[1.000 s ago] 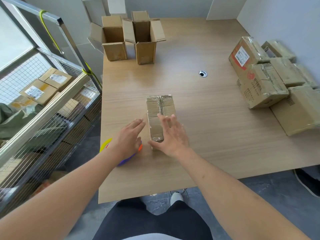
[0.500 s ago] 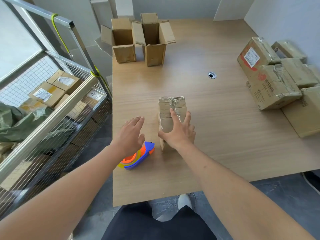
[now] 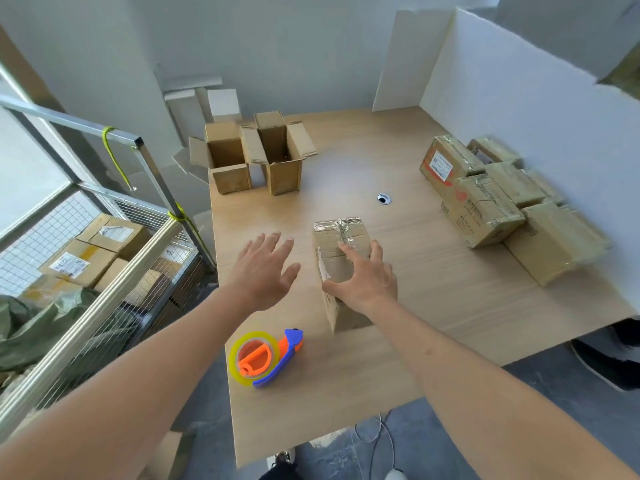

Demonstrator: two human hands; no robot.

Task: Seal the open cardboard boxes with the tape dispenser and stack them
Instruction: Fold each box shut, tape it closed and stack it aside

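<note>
Head view showed the right hand (image 3: 363,282) gripping the taped brown cardboard box (image 3: 341,251), its long axis running away from the person; the left hand (image 3: 265,268), fingers spread and empty, hovered just beside it.

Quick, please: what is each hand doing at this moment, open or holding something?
Left hand: open, fingers spread, holding nothing.
Right hand: grips the taped box from above.
</note>
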